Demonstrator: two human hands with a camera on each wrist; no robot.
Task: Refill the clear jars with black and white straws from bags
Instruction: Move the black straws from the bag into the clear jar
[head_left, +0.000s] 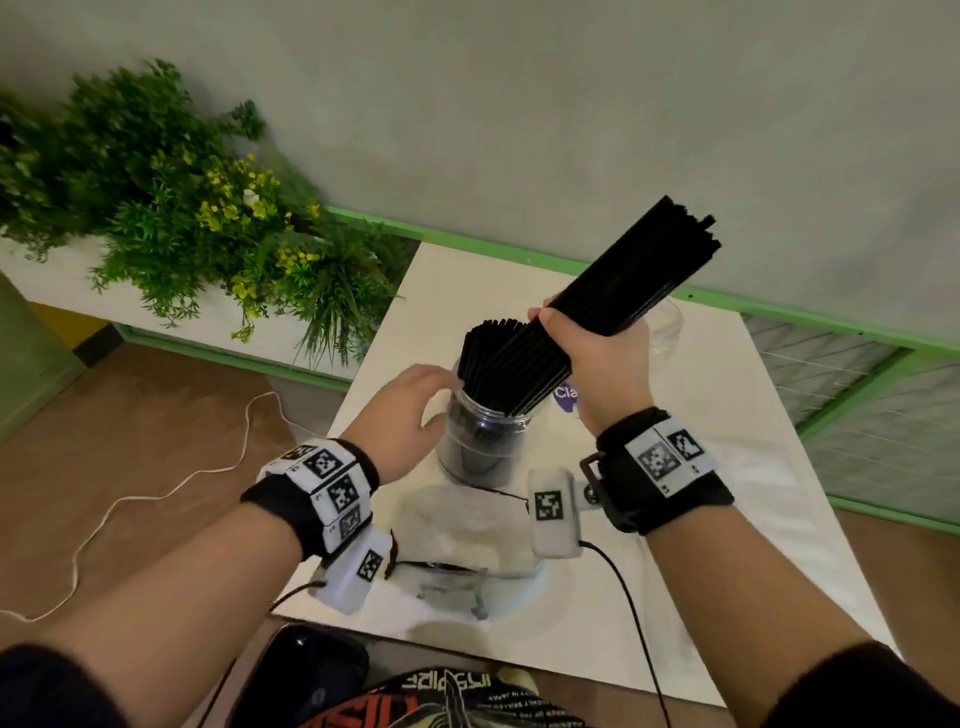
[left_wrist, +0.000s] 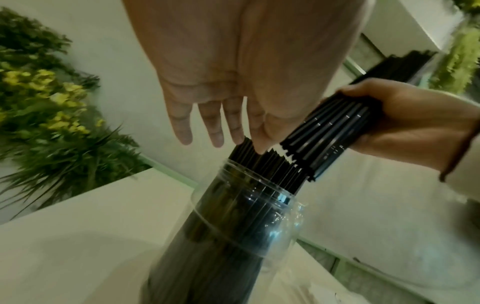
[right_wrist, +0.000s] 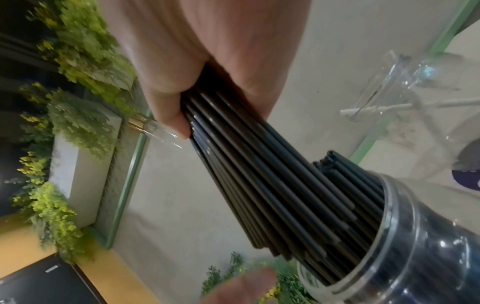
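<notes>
A clear jar (head_left: 480, 441) packed with black straws stands mid-table. My right hand (head_left: 587, 358) grips a thick bundle of black straws (head_left: 628, 275), tilted up to the right, its lower end at the jar's mouth. In the right wrist view the bundle (right_wrist: 246, 164) slants into the jar (right_wrist: 420, 246). My left hand (head_left: 428, 387) is at the jar's left rim with straight fingers. In the left wrist view my left hand (left_wrist: 228, 139) touches the straw tops (left_wrist: 259, 162) with its thumb tip, beside the held bundle (left_wrist: 327, 139). A second clear jar (right_wrist: 389, 92) lies further back.
A crumpled clear bag (head_left: 467, 551) lies on the white table (head_left: 727, 441) near the front edge. A purple label (head_left: 566, 397) sits behind the jar. A planter of green and yellow plants (head_left: 171, 208) stands to the left. A white cord (head_left: 156, 488) runs over the floor.
</notes>
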